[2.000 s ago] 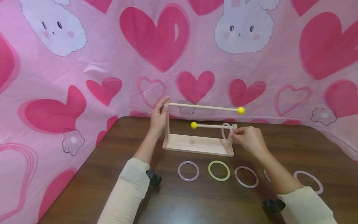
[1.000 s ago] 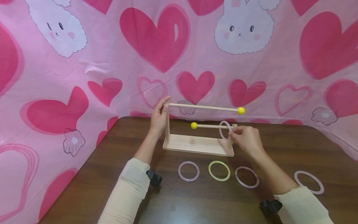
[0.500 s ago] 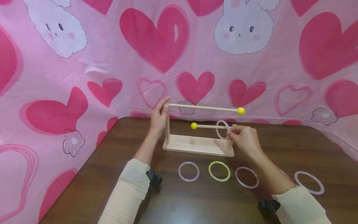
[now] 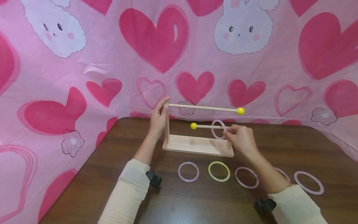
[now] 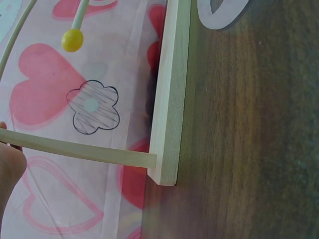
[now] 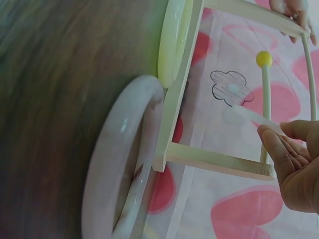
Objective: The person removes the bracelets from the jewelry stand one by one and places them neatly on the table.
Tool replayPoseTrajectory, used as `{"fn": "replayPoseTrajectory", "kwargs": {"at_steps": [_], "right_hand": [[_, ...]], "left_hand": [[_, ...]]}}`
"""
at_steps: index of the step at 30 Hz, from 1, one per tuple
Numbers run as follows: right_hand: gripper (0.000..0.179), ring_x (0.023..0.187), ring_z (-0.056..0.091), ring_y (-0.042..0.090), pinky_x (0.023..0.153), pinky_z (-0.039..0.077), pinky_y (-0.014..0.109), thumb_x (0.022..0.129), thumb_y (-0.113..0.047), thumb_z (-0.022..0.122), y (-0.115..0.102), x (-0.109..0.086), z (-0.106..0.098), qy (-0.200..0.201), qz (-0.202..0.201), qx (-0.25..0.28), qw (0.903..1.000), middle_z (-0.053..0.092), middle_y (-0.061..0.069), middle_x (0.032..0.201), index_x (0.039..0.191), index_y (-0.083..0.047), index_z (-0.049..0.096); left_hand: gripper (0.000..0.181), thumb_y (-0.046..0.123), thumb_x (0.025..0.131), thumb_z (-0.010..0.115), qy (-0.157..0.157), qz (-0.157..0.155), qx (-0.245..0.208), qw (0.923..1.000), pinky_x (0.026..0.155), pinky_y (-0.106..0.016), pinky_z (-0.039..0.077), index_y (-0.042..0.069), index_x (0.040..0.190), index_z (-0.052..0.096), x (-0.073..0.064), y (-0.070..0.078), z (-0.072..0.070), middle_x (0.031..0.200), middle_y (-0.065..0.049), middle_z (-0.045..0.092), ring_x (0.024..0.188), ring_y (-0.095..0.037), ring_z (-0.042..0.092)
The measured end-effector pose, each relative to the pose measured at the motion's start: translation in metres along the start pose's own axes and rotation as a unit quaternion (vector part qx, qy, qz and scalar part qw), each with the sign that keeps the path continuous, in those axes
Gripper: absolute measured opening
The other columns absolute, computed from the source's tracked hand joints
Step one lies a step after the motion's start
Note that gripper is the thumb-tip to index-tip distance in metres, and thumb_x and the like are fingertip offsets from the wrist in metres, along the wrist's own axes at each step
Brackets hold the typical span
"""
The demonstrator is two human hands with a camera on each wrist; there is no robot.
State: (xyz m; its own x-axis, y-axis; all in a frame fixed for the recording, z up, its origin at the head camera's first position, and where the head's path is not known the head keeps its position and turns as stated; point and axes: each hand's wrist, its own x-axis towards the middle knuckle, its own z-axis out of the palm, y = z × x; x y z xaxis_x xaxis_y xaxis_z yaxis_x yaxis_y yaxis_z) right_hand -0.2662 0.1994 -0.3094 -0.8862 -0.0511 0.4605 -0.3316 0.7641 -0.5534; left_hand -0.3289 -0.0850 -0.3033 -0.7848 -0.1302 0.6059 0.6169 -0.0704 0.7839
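Note:
A wooden stand has two level rods at different heights, each tipped with a yellow ball. My left hand grips the top of its taller left post, thumb in front; the left wrist view shows that post reaching down to the base. With thumb and fingertips, my right hand pinches the right side of a pale purple ring. This ring encircles the lower rod, between its yellow ball and the short right post, whose top is hidden by the hand. The upper rod carries no ring.
In front of the stand, a row of rings lies on the brown table: a purple ring, a yellow ring, a mauve ring, one partly behind my right forearm, and a lilac ring. A pink heart-patterned cloth hangs behind.
My right hand has slid the pale purple ring left along the lower rod, away from the short post. The left hand and stand have stayed put.

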Motion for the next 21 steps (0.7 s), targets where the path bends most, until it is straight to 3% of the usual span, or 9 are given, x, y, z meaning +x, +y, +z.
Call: {"fn": "replayPoseTrajectory", "kwargs": {"at_steps": [3, 11, 21], "right_hand": [[0.019, 0.065, 0.067, 0.021, 0.059, 0.053, 0.036, 0.082, -0.013, 0.066, -0.001, 0.000, 0.003, -0.008, 0.001, 0.003, 1.0000, 0.069, 0.012, 0.072, 0.091, 0.004, 0.070], [0.016, 0.064, 0.067, 0.021, 0.051, 0.051, 0.027, 0.082, -0.008, 0.066, -0.004, 0.000, 0.007, -0.012, 0.002, 0.016, 0.9998, 0.069, 0.013, 0.073, 0.090, 0.005, 0.070], [0.016, 0.063, 0.066, 0.018, 0.048, 0.047, 0.026, 0.083, -0.009, 0.066, -0.009, 0.002, 0.014, -0.020, -0.002, 0.018, 0.9996, 0.069, 0.010, 0.071, 0.091, 0.003, 0.071]], "left_hand": [[0.033, 0.003, 0.094, 0.048, 0.003, -0.001, 0.003, 1.0000, 0.103, -0.026, 0.030, -0.004, 0.126, 0.051, 0.000, 0.000, 0.000, 0.137, -0.013, 0.045, 0.126, -0.017, 0.039], [0.033, 0.002, 0.093, 0.049, 0.002, 0.005, 0.006, 1.0000, 0.103, -0.026, 0.031, -0.004, 0.126, 0.051, 0.000, 0.001, 0.000, 0.137, -0.014, 0.045, 0.125, -0.018, 0.040], [0.033, 0.003, 0.094, 0.048, 0.002, -0.001, 0.002, 1.0000, 0.101, -0.026, 0.033, -0.003, 0.126, 0.052, 0.000, -0.001, 0.000, 0.137, -0.013, 0.045, 0.123, -0.016, 0.041]]}}
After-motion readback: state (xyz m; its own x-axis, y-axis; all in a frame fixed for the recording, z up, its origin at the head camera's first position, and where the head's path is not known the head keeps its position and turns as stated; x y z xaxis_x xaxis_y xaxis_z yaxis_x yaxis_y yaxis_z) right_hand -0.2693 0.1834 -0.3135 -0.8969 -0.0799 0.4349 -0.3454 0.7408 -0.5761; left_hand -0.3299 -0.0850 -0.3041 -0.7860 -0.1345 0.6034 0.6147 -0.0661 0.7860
